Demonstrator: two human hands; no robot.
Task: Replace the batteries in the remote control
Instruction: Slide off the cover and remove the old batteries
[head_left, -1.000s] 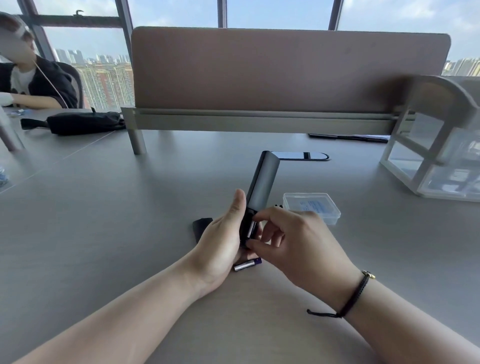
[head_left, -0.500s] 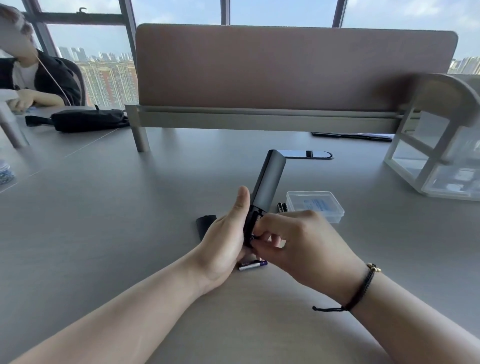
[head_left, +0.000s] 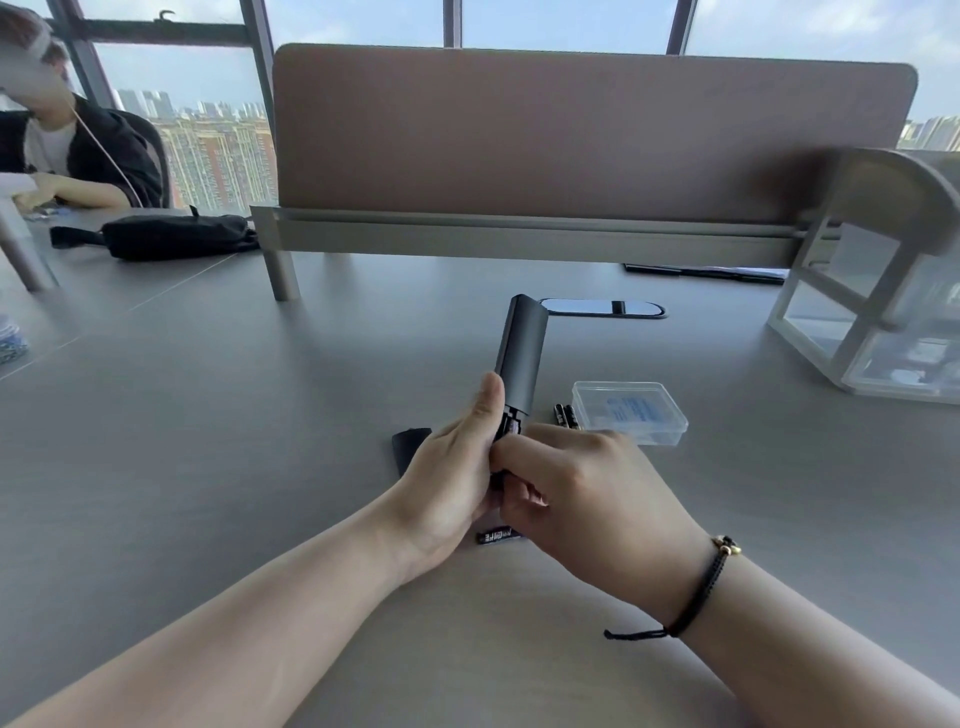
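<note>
Both hands work at the open back of a remote control held over the desk.

The left hand (head_left: 452, 483) grips the lower end of the remote control (head_left: 521, 358), tilted upright above the desk (head_left: 208, 441). The right hand (head_left: 582, 493) has its fingers curled in at the battery slot; what they pinch cannot be told. One battery (head_left: 497, 535) lies beneath the hands, two batteries (head_left: 565, 415) beside a clear plastic box (head_left: 628, 413), and the back cover (head_left: 408, 447) lies at left.

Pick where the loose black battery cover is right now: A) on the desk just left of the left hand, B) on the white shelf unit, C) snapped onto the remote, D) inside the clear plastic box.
A: the battery cover lies flat on the desk, partly hidden behind the left hand, while the remote shows its compartment open.
</note>
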